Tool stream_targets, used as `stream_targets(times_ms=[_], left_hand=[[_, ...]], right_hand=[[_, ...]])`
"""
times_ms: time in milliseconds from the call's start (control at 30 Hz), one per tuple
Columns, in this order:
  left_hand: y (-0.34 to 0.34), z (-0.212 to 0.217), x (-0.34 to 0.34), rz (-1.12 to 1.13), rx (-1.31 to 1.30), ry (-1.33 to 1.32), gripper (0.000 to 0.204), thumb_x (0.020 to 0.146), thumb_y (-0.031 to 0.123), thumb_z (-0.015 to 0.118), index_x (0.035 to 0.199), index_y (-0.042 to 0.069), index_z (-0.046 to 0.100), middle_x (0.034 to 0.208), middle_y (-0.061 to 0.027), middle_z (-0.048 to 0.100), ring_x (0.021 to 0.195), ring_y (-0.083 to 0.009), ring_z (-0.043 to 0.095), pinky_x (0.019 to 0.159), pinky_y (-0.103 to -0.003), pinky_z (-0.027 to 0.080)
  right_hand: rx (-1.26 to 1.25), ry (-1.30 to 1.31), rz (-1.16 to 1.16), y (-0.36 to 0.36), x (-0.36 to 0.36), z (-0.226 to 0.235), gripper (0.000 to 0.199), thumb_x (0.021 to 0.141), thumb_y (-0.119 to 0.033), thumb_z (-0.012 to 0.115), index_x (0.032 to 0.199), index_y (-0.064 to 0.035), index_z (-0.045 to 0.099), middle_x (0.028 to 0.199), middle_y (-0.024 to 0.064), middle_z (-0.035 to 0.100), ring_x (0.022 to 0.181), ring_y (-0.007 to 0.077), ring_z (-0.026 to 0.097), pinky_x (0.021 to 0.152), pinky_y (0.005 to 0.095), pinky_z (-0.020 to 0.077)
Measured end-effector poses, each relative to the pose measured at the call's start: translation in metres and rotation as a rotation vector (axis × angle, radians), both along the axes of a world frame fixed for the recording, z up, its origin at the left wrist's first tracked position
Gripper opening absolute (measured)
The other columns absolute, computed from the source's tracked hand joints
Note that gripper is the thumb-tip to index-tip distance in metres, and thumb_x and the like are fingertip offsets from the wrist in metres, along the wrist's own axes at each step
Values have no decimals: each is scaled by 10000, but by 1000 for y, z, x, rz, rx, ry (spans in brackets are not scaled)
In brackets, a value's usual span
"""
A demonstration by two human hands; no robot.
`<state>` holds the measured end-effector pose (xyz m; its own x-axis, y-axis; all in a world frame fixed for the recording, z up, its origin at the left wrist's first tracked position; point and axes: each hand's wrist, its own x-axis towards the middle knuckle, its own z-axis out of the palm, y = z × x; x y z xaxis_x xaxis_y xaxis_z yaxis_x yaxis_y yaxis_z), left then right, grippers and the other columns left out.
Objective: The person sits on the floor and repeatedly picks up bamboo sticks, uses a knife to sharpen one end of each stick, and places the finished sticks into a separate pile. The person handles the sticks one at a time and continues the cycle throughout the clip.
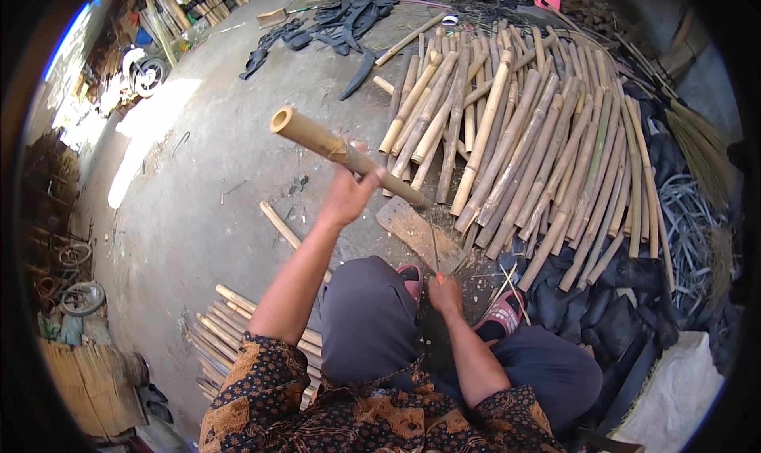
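My left hand (349, 193) is closed around a thick bamboo pole (313, 137), held slantwise in front of my knees. The pole's hollow cut end faces up and to the left. Its lower right end comes down by a worn wooden block (408, 229) on the floor; whether they touch I cannot tell. In my right hand (446, 295), closed beside my right foot, is a knife (434, 248) with a narrow dark blade pointing away from me over the block. A bit of orange shows at its handle; the fingers hide the rest.
A big pile of bamboo poles (515, 136) fills the right side. Shorter bamboo pieces (218, 334) lie by my left elbow, and a single stick (281, 225) lies ahead of them. Black scraps (349, 26) are strewn farther off. A white sack (674, 397) sits at lower right.
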<state>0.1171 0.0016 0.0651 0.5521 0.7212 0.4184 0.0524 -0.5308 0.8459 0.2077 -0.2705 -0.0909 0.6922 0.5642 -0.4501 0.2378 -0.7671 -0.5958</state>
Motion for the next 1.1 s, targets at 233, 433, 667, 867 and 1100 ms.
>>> stream_targets(times_ms=[233, 433, 667, 867, 1100], left_hand=[[59, -76, -28, 272, -276, -82, 502, 1063, 403, 561, 1329, -21, 530, 1137, -109, 604, 1051, -190, 537, 949, -344, 442], [125, -24, -167, 863, -199, -319, 516, 1005, 399, 630, 1234, -57, 549, 1057, -141, 641, 985, -261, 601, 944, -392, 477], [69, -183, -254, 1114, -640, 350, 545, 890, 384, 734, 1202, -34, 572, 1160, -288, 677, 1095, -429, 664, 958, -497, 506], [3, -272, -217, 1159, -862, 599, 798, 848, 427, 813, 1413, -4, 448, 1346, -272, 598, 1233, -416, 613, 1047, -486, 490], [-17, -250, -178, 1122, -1091, 882, 1016, 723, 357, 894, 1475, 31, 292, 1479, -244, 460, 1291, -411, 565, 1090, -506, 482]], right_hand=[[-20, -80, 41, -22, 10, -34, 398, 904, -371, 638, 1019, 3, 710, 962, 302, 709, 971, 482, 686, 836, 534, 532], [37, -43, 74, -24, 8, -72, 374, 923, -350, 657, 978, 19, 680, 926, 292, 698, 896, 509, 667, 793, 559, 509], [55, -55, 63, -22, 8, -84, 332, 951, -314, 655, 923, 16, 662, 860, 274, 685, 822, 478, 662, 740, 530, 497], [-6, 68, 15, -19, 6, -50, 340, 962, -308, 633, 928, 29, 666, 797, 250, 687, 718, 415, 670, 678, 489, 504], [-79, -79, 94, -22, 7, -66, 394, 943, -360, 643, 948, 33, 667, 830, 272, 697, 741, 433, 683, 689, 506, 515]])
